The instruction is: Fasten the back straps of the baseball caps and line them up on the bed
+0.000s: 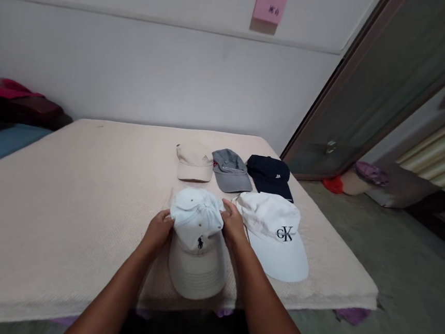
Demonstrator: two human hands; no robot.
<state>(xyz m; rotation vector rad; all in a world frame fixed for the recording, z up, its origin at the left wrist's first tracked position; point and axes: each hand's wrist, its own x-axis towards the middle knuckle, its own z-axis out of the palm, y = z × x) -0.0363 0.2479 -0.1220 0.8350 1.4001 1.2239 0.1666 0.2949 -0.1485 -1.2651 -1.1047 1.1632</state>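
Observation:
A pale baseball cap (198,243) with a dark horse-rider logo is right in front of me, its brim pointing toward me. My left hand (159,229) grips its left side, fingers partly hidden behind the crown. On the other side, my right hand (233,222) is closed on the cap's edge. Close by the right hand lies a white cap with dark letters (269,228). Behind, in a row, are a beige cap (194,160), a grey cap (232,170) and a navy cap (269,172).
The caps rest on a bed or padded surface with a cream textured cover (85,217). A pale wall (176,74) stands at the back, with a pink note (271,4). Dark and red items (21,100) sit at the far left. Grey floor (404,266) shows at right.

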